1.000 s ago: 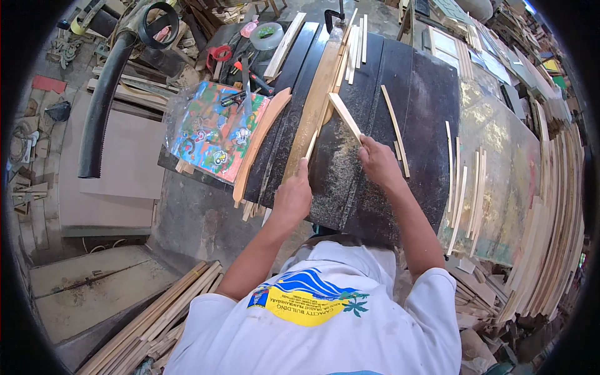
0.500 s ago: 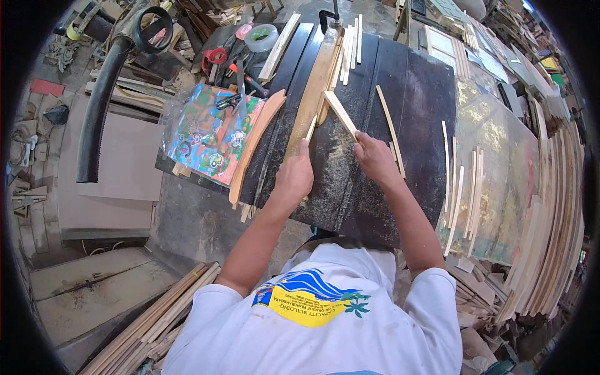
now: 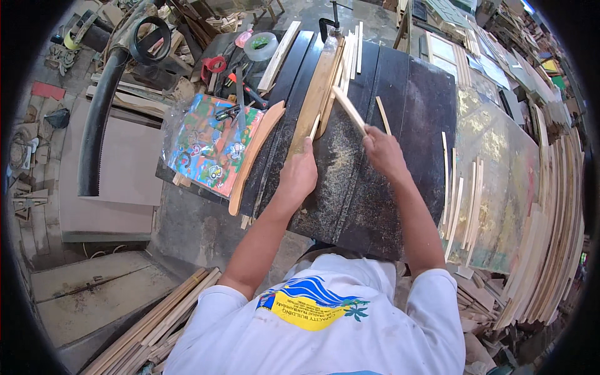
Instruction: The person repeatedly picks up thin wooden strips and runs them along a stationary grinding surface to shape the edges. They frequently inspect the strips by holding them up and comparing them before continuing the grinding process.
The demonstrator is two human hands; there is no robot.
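Observation:
My left hand [image 3: 299, 172] is closed round a thin wooden stick [image 3: 314, 126], whose tip points away from me along a long wooden fence board [image 3: 317, 87]. A black clamp [image 3: 329, 28] stands at the board's far end. To the right, my right hand [image 3: 382, 151] grips the near end of a pale wooden strip [image 3: 349, 109]. That strip slants up to the left, its far end close to the fence board. Both hands are over a dark tabletop [image 3: 412, 94] dusted with sawdust. Another narrow strip [image 3: 382, 115] lies just beyond my right hand.
Several thin strips [image 3: 359, 47] lie by the fence's far end; others [image 3: 474, 203] rest on the right-hand panel. A curved wooden piece [image 3: 257, 156] lies left beside a colourful plastic-covered sheet [image 3: 206, 144]. Pliers, red tape [image 3: 214, 64] and clear tape [image 3: 260, 45] sit behind it.
My right hand has lifted the pale strip and shifted right and slightly toward me, its far end moving away from the fence. My left hand stays by the fence with its stick.

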